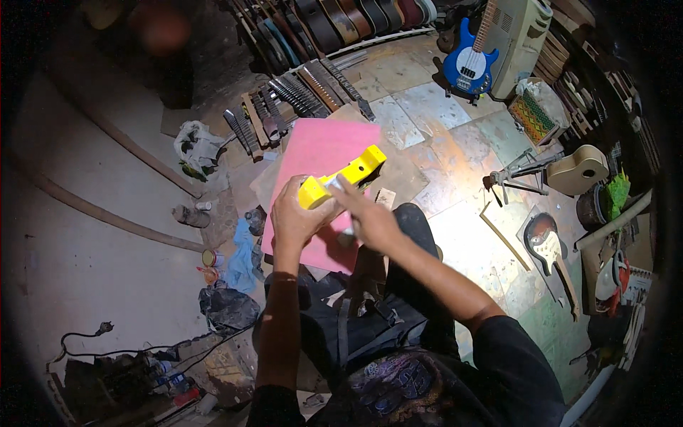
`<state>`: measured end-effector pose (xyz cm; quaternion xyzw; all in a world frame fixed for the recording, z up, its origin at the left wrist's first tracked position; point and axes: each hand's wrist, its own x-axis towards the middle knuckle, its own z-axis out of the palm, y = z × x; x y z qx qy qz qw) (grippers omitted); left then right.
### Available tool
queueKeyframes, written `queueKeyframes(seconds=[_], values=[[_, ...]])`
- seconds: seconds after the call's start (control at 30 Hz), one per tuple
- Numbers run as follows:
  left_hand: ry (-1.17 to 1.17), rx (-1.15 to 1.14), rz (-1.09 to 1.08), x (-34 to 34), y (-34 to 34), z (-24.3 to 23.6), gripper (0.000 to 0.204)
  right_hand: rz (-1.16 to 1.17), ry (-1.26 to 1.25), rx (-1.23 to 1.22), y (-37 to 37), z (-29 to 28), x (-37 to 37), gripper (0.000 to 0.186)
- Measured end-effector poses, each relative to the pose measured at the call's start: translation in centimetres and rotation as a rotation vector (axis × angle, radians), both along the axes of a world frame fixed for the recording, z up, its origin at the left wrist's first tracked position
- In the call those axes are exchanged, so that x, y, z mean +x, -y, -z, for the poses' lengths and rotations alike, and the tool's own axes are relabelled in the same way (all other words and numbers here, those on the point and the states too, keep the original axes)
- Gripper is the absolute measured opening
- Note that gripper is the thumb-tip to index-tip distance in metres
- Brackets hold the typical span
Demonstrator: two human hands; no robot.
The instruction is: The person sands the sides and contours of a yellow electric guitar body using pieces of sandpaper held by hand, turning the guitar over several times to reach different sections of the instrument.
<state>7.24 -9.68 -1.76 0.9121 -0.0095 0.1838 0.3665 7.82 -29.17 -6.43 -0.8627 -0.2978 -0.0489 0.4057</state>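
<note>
A small glossy yellow guitar body (364, 165), curved with a dark hole, is held tilted above a pink sheet (313, 146). My left hand (295, 217) is closed round its near left end. Beside it, my right hand (373, 222) is closed, its fingertips pressed against the inner edge of the yellow body. A small pale patch shows at those fingertips; what it is I cannot make out. The palms and the underside of the yellow body are hidden.
Guitar necks (299, 92) lie on the floor beyond the sheet. A blue bass guitar (469, 60) stands at the far right. A sunburst guitar (546, 245) lies on the right, near a small guitar body on a stand (578, 171). Left are blue cloth (242, 260) and a can (211, 257).
</note>
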Motion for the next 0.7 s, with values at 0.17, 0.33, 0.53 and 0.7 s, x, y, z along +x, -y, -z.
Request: queueKeyframes(seconds=[0.17, 0.33, 0.53, 0.7], values=[[-0.033, -0.034, -0.033, 1.8, -0.1, -0.9, 0.039, 0.23, -0.157, 0.137, -2.3, 2.1, 2.4, 0.07], [-0.02, 0.008, -0.094, 3.5, -0.5, -0.9, 0.028, 0.233, -0.216, 0.174, -1.8, 1.4, 4.8, 0.071], [-0.01, -0.012, -0.13, 4.7, -2.7, 0.4, 0.028, -0.027, -0.091, 0.004, -5.1, 1.5, 2.1, 0.079], [0.018, -0.009, -0.103, 5.6, -2.4, 0.4, 0.029, 0.338, -0.08, 0.309, -7.8, 4.9, 2.9, 0.076]])
